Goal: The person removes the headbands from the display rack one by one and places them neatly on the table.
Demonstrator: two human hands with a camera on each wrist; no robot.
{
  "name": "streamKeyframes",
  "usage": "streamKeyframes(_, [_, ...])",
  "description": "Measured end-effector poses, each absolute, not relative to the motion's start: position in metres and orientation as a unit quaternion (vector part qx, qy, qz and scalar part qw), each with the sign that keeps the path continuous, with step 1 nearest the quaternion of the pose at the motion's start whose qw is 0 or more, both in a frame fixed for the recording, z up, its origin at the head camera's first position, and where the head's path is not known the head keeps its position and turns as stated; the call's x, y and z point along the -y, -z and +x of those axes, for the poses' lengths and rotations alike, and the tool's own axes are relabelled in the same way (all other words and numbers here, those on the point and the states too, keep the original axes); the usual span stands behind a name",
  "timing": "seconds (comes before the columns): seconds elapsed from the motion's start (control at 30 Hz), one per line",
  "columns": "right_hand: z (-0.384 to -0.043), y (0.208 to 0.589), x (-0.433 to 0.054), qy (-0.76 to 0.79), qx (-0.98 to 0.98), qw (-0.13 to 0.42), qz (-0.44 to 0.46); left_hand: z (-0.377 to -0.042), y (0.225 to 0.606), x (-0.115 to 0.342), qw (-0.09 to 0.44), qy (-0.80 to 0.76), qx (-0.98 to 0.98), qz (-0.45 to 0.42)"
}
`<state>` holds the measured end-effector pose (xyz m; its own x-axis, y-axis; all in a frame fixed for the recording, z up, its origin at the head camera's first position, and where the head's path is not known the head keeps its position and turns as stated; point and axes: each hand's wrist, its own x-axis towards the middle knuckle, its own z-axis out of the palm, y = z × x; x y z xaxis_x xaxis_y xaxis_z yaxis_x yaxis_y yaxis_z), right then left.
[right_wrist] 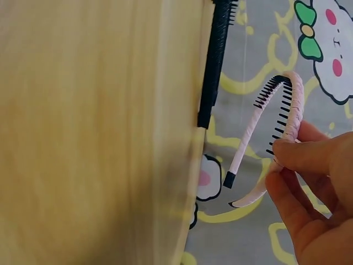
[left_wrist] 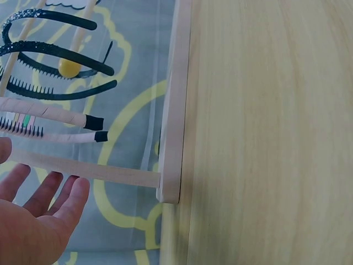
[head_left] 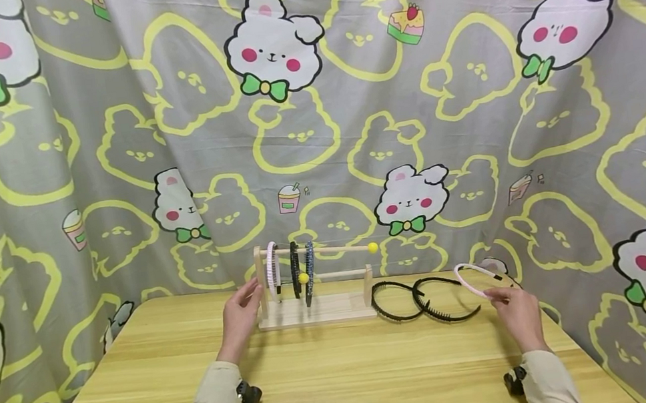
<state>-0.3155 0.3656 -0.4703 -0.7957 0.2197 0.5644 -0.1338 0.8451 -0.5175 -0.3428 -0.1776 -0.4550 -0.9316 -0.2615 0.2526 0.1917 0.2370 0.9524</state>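
My right hand [head_left: 517, 315] pinches a pale pink headband [head_left: 471, 284] between thumb and fingers, raised at the table's right side. In the right wrist view, this headband [right_wrist: 296, 105] shows black comb teeth inside and dark end tips. A wooden rack [head_left: 318, 308] stands at the back of the table. Its upper rod carries a pink headband [head_left: 272, 271], a black headband [head_left: 296, 279] and a glittery dark headband [head_left: 309, 267]. At the rack's left post, my left hand [head_left: 243, 315] rests its extended fingertips against the wood; in the left wrist view the fingertips [left_wrist: 81, 185] meet the post's edge.
Two black toothed headbands [head_left: 396, 317] lie overlapping on the table to the right of the rack. Yellow balls [head_left: 373, 248] cap the rack's rods. Behind the wooden table [head_left: 344, 373] hangs a grey patterned curtain [head_left: 314, 128].
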Motion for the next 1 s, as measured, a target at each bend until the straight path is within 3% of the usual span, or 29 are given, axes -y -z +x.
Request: streamKeyframes(1.0, [-0.312,0.476,-0.381,-0.261,0.928,0.265,-0.017,-0.343,0.456,0.178,0.179,0.622,0.762,0.015])
